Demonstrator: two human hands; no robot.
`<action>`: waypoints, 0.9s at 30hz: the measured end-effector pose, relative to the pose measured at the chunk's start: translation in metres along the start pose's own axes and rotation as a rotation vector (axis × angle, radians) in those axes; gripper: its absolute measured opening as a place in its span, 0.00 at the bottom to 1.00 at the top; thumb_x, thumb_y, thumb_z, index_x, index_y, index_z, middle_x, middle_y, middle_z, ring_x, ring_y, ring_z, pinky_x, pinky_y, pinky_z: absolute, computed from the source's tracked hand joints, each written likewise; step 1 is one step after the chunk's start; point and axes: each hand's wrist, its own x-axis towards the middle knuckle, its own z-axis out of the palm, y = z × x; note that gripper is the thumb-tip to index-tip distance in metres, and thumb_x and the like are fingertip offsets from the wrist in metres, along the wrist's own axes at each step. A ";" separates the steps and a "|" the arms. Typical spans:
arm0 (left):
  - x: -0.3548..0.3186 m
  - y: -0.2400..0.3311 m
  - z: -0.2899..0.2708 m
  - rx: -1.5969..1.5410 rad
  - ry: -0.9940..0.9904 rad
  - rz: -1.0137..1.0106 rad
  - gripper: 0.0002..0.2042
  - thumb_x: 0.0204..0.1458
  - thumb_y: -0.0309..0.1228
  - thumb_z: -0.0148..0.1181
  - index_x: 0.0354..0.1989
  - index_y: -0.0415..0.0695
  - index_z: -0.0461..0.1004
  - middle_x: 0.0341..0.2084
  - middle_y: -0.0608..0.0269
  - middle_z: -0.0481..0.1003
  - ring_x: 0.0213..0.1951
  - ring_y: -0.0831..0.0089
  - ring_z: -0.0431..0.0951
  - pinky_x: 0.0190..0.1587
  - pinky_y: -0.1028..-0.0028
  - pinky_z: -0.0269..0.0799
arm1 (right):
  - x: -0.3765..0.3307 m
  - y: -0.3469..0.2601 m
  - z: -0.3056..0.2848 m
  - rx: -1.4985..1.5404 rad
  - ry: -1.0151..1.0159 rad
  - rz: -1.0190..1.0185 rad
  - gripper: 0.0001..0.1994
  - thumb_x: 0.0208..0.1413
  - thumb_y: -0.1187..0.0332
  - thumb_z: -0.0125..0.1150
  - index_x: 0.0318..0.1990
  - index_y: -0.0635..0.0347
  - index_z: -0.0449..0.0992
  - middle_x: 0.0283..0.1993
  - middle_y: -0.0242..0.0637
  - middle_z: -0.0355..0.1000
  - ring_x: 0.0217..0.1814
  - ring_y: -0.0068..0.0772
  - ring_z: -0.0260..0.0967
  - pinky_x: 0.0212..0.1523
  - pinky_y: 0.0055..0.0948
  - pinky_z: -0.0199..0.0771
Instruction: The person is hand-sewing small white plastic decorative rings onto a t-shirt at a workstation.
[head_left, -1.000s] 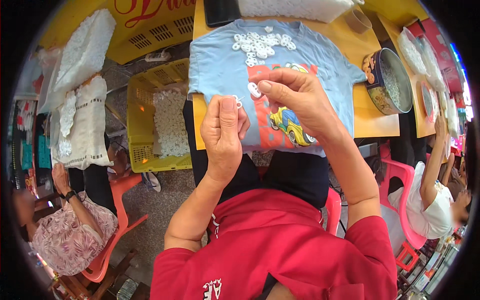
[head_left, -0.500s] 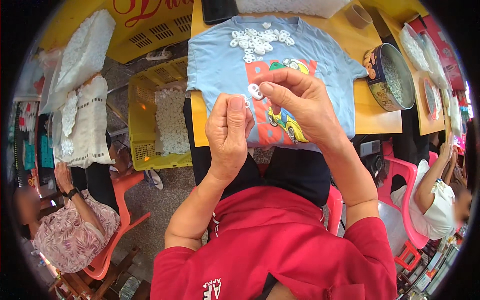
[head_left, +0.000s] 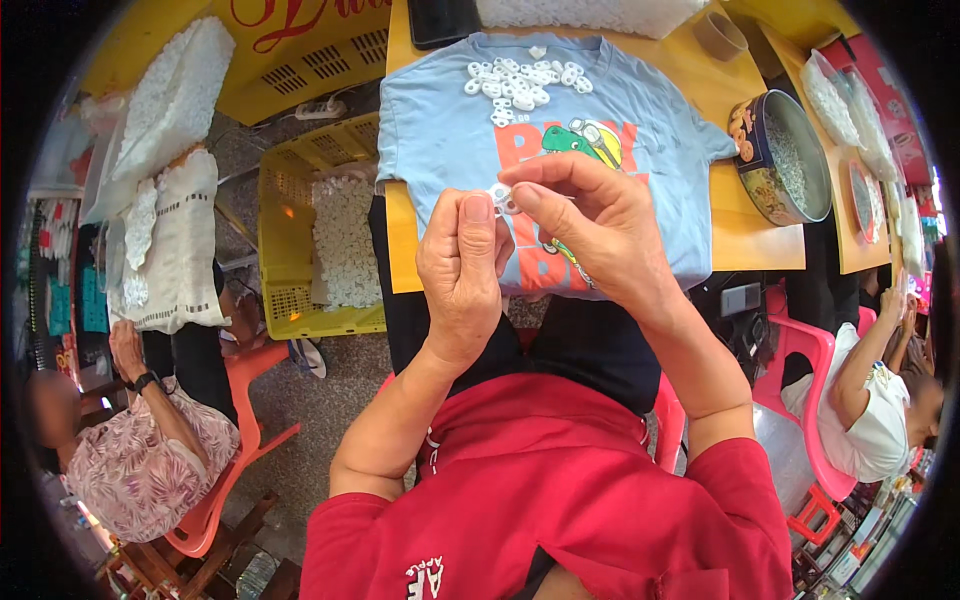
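Observation:
Over a light blue T-shirt (head_left: 425, 125) spread on the table, my two hands meet at the fingertips. Thumb and finger of my right hand (head_left: 610, 225) pinch a small white plastic piece with two holes (head_left: 500, 196). My left hand (head_left: 460, 275) is closed, its thumb on top, right against that piece. What the left fingers grip is mostly hidden. Several similar white plastic pieces (head_left: 522, 80) lie in a loose heap on the shirt's upper part, beyond my hands.
Right of the shirt stands a round tin (head_left: 742, 145) holding small shiny bits. A yellow crate (head_left: 300, 325) of white pieces is at the left. Large bags of white pieces (head_left: 590, 12) lie at the back. Other people sit at both sides.
The white two-hole piece in my right hand has come left and down against my left fingertips. A small gap showed between them before. The heap stays as it was.

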 end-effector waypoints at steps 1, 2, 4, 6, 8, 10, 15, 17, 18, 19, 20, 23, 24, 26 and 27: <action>0.000 0.000 0.000 0.000 -0.001 0.000 0.14 0.66 0.34 0.41 0.25 0.46 0.59 0.16 0.73 0.56 0.18 0.85 0.53 0.19 0.81 0.49 | 0.000 0.000 0.000 0.033 0.004 0.029 0.10 0.59 0.71 0.58 0.46 0.64 0.76 0.38 0.29 0.74 0.41 0.16 0.68 0.38 0.18 0.69; 0.000 0.001 0.000 0.003 -0.001 0.001 0.14 0.66 0.34 0.41 0.25 0.46 0.59 0.16 0.73 0.56 0.18 0.85 0.53 0.19 0.81 0.49 | 0.000 0.000 0.000 0.065 0.008 0.057 0.10 0.59 0.71 0.58 0.46 0.64 0.76 0.38 0.30 0.74 0.41 0.16 0.68 0.37 0.18 0.69; 0.000 0.000 0.000 0.006 0.000 0.003 0.14 0.66 0.34 0.41 0.25 0.46 0.59 0.16 0.73 0.56 0.18 0.85 0.53 0.19 0.81 0.49 | 0.000 -0.002 0.002 0.087 0.040 0.049 0.10 0.59 0.70 0.59 0.46 0.64 0.76 0.38 0.30 0.74 0.39 0.16 0.68 0.36 0.18 0.69; 0.000 -0.003 -0.001 -0.073 -0.004 0.030 0.12 0.65 0.33 0.44 0.29 0.43 0.64 0.17 0.76 0.59 0.19 0.89 0.54 0.20 0.83 0.51 | 0.000 -0.004 0.001 0.107 0.071 0.042 0.10 0.59 0.70 0.59 0.46 0.65 0.76 0.37 0.31 0.74 0.38 0.17 0.68 0.35 0.18 0.69; -0.001 -0.004 -0.001 -0.077 -0.010 0.022 0.12 0.65 0.33 0.44 0.29 0.43 0.64 0.17 0.75 0.59 0.19 0.89 0.54 0.20 0.83 0.51 | 0.000 -0.004 -0.001 0.129 0.100 0.044 0.10 0.59 0.69 0.59 0.46 0.65 0.76 0.36 0.31 0.74 0.34 0.17 0.68 0.33 0.18 0.69; -0.001 -0.004 0.000 -0.079 -0.015 0.013 0.12 0.65 0.33 0.44 0.29 0.43 0.64 0.17 0.75 0.60 0.19 0.89 0.54 0.20 0.83 0.51 | 0.000 -0.005 -0.001 0.133 0.111 0.032 0.10 0.59 0.70 0.58 0.45 0.65 0.76 0.36 0.31 0.74 0.32 0.17 0.67 0.33 0.18 0.69; 0.000 0.002 0.003 -0.004 -0.007 0.000 0.14 0.66 0.34 0.41 0.26 0.45 0.60 0.16 0.72 0.56 0.18 0.84 0.53 0.19 0.82 0.50 | -0.001 -0.003 -0.001 0.093 0.098 0.007 0.10 0.59 0.70 0.58 0.45 0.65 0.76 0.37 0.31 0.75 0.32 0.16 0.67 0.33 0.18 0.69; 0.001 0.001 0.004 -0.009 0.003 0.005 0.14 0.66 0.34 0.42 0.26 0.45 0.60 0.16 0.72 0.56 0.18 0.84 0.53 0.19 0.82 0.50 | -0.001 -0.005 -0.002 0.059 0.067 0.013 0.10 0.59 0.71 0.58 0.46 0.65 0.76 0.38 0.31 0.75 0.33 0.15 0.67 0.33 0.17 0.69; 0.001 0.001 0.004 -0.015 0.009 0.010 0.14 0.66 0.34 0.42 0.26 0.45 0.60 0.16 0.72 0.56 0.18 0.85 0.53 0.19 0.82 0.51 | -0.002 -0.004 -0.001 0.059 0.068 0.013 0.10 0.59 0.71 0.58 0.46 0.65 0.76 0.38 0.31 0.75 0.33 0.15 0.67 0.33 0.17 0.69; 0.001 0.000 0.005 -0.016 0.009 0.010 0.14 0.66 0.34 0.42 0.26 0.45 0.60 0.16 0.72 0.56 0.18 0.85 0.53 0.19 0.82 0.51 | -0.002 -0.003 -0.001 0.030 0.079 -0.011 0.10 0.59 0.71 0.58 0.46 0.65 0.76 0.38 0.31 0.75 0.35 0.15 0.68 0.34 0.17 0.69; 0.001 0.000 0.005 -0.011 0.010 0.016 0.13 0.65 0.33 0.42 0.26 0.46 0.60 0.16 0.73 0.56 0.19 0.85 0.54 0.19 0.82 0.51 | -0.003 -0.003 0.000 0.000 0.090 -0.036 0.10 0.60 0.71 0.57 0.46 0.65 0.76 0.39 0.31 0.75 0.36 0.15 0.68 0.34 0.17 0.69; 0.001 -0.001 0.004 0.002 0.007 0.019 0.13 0.65 0.33 0.43 0.26 0.46 0.61 0.17 0.73 0.57 0.19 0.85 0.54 0.20 0.82 0.51 | -0.005 -0.006 0.000 -0.071 0.098 0.001 0.09 0.59 0.73 0.57 0.46 0.65 0.75 0.40 0.31 0.75 0.38 0.15 0.69 0.35 0.17 0.70; 0.001 -0.001 0.004 0.006 0.000 0.015 0.13 0.65 0.34 0.43 0.27 0.46 0.62 0.17 0.73 0.57 0.19 0.86 0.54 0.20 0.82 0.52 | -0.006 -0.005 0.001 -0.071 0.099 0.001 0.09 0.59 0.73 0.57 0.46 0.65 0.75 0.40 0.31 0.75 0.38 0.15 0.69 0.35 0.17 0.70; 0.001 -0.001 0.005 0.018 0.008 0.016 0.13 0.65 0.34 0.43 0.27 0.46 0.62 0.18 0.73 0.58 0.19 0.86 0.55 0.20 0.83 0.52 | -0.006 0.000 0.004 -0.093 0.119 -0.077 0.09 0.59 0.75 0.57 0.46 0.66 0.75 0.41 0.32 0.75 0.41 0.16 0.70 0.40 0.19 0.72; 0.001 -0.002 0.005 0.032 0.021 0.017 0.12 0.65 0.34 0.43 0.27 0.46 0.63 0.18 0.73 0.58 0.20 0.86 0.55 0.20 0.83 0.53 | -0.007 -0.001 0.006 -0.092 0.119 -0.077 0.09 0.59 0.75 0.57 0.46 0.66 0.75 0.41 0.32 0.75 0.41 0.16 0.70 0.40 0.19 0.72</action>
